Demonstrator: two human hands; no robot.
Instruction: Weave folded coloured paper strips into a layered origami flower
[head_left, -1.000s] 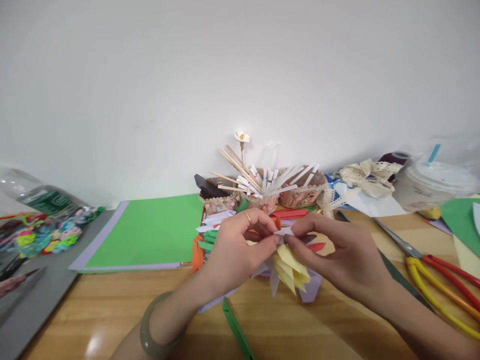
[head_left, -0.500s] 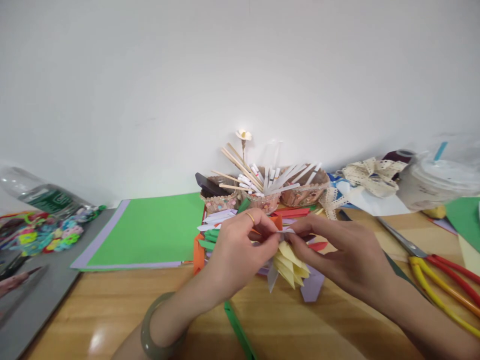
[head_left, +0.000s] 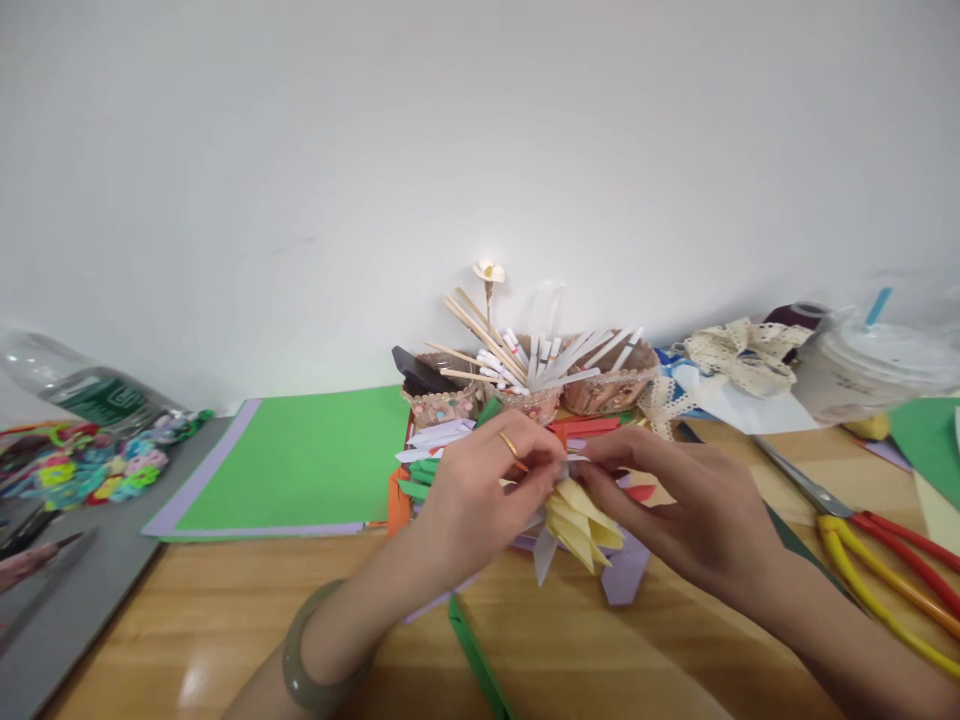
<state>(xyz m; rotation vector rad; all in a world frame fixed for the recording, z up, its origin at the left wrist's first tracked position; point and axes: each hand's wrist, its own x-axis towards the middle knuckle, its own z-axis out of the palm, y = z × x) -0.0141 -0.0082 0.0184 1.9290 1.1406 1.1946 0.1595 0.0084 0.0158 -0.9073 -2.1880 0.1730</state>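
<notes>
Near the middle of the table, my left hand (head_left: pixel 491 480) and my right hand (head_left: pixel 675 500) meet with fingertips pinched. Between them is a small folded paper flower with pale yellow petals (head_left: pixel 579 525) pointing down and a white paper piece at its top. Thumb and forefinger of each hand close on that white part. A pale strip (head_left: pixel 546 555) hangs beside the petals. Behind and under the hands lie folded paper strips in green (head_left: pixel 424 470), white (head_left: pixel 439 435), red (head_left: pixel 592 426) and purple (head_left: pixel 625 578). My fingers hide part of the flower.
Small decorated baskets (head_left: pixel 442 405) with sticks and pens stand against the wall. Green paper sheets (head_left: pixel 300 460) lie left. Scissors (head_left: pixel 832 505), lace ribbon (head_left: pixel 742 350) and a plastic cup (head_left: pixel 877 360) sit right. A bottle (head_left: pixel 105 395) and a grey mat (head_left: pixel 112 560) are far left.
The yellow petals have turned slightly to the right and show more open edges. Both hands stay nearly in place, with the left fingers shifted a little. A purple strip edge now shows below my left wrist.
</notes>
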